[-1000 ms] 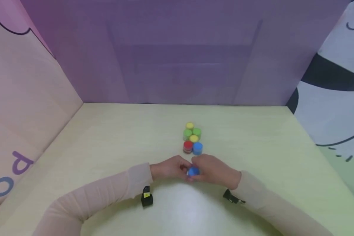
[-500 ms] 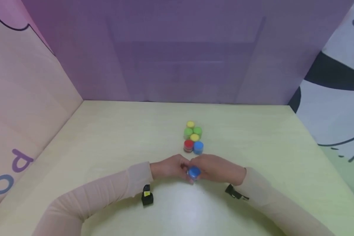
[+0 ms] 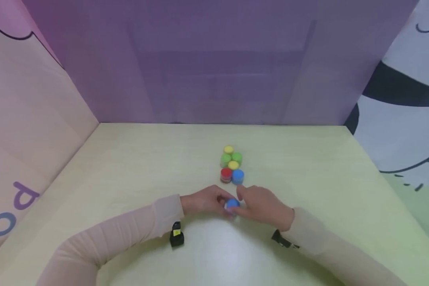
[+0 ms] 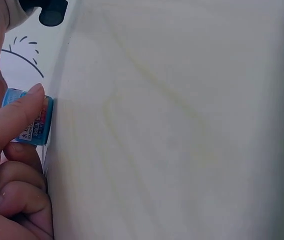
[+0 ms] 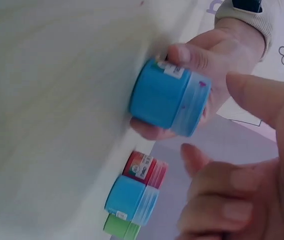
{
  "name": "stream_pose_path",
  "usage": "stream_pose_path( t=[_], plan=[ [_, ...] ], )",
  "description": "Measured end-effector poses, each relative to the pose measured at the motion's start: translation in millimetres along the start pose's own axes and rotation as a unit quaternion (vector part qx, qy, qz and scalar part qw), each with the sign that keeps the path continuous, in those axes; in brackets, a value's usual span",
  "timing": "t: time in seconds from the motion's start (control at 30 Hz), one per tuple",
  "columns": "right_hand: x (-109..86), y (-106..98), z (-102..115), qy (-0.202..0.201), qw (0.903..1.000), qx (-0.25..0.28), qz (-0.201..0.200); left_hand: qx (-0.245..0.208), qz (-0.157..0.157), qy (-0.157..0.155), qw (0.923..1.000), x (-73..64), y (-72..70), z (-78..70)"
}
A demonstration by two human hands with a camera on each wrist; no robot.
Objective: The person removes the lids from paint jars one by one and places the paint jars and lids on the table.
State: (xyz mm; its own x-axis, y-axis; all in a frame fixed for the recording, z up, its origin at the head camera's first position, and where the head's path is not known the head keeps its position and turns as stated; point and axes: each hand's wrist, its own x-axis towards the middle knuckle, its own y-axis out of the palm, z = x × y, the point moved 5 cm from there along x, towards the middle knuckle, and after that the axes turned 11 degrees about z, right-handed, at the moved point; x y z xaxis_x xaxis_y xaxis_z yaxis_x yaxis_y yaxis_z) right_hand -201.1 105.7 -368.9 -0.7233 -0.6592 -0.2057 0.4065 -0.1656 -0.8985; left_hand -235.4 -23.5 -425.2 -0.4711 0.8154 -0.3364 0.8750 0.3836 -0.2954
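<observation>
A small blue jar [image 5: 162,95] with a paler screw lid [image 5: 192,105] is held by my left hand [image 3: 205,200] between thumb and finger, low at the table. In the left wrist view, the thumb lies across the labelled side of the jar [image 4: 29,117]. My right hand [image 3: 264,204] is just to the right of the jar. Its thumb [image 5: 262,97] and forefinger [image 5: 194,157] are spread apart beside the lid, with a gap to it in the right wrist view. Beyond the hands stand a red jar [image 3: 226,175] and another blue jar [image 3: 238,177].
Behind those two jars sit yellow jars [image 3: 233,165] and green jars [image 3: 237,158], grouped closely. The pale table [image 3: 146,159] runs back to a purple panel [image 3: 221,87]. Printed side walls [image 3: 32,131] border it.
My right fingers were round the lid and turned on it; now they have spread and come off it. My left hand keeps holding the jar in about the same place.
</observation>
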Motion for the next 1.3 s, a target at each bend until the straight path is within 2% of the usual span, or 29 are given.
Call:
stream_pose_path(
  t=[0.2,0.4,0.53,0.83,0.97,1.13,1.3],
  plan=[
    [5.1,4.7,1.9,0.068,0.9974,0.01,0.021,0.001,-0.007,-0.002,1.0,0.1,-2.1,1.6],
    [7.0,7.4,3.8,0.078,0.9966,-0.007,0.024,-0.003,-0.006,0.014,0.9999,1.7,-0.7,1.9],
    [7.8,6.2,4.8,0.069,0.9971,-0.016,0.027,-0.007,-0.004,0.011,0.9999,0.6,-0.4,0.8],
    [10.1,1.0,7.6,0.007,0.9944,-0.082,0.066,-0.019,0.006,0.008,0.9998,0.1,-1.0,1.3],
    [9.6,-3.1,8.4,-0.014,0.993,-0.088,0.079,-0.021,0.013,0.016,0.9996,0.9,-1.3,1.3],
    [10.2,-9.2,8.7,-0.013,0.992,-0.079,0.098,-0.012,0.017,0.02,0.9996,1.6,-1.4,-1.3],
    [9.9,-10.7,9.9,-0.047,0.9901,-0.086,0.101,-0.019,0.0,-0.004,0.9998,-1.3,-0.6,-0.8]
  ],
)
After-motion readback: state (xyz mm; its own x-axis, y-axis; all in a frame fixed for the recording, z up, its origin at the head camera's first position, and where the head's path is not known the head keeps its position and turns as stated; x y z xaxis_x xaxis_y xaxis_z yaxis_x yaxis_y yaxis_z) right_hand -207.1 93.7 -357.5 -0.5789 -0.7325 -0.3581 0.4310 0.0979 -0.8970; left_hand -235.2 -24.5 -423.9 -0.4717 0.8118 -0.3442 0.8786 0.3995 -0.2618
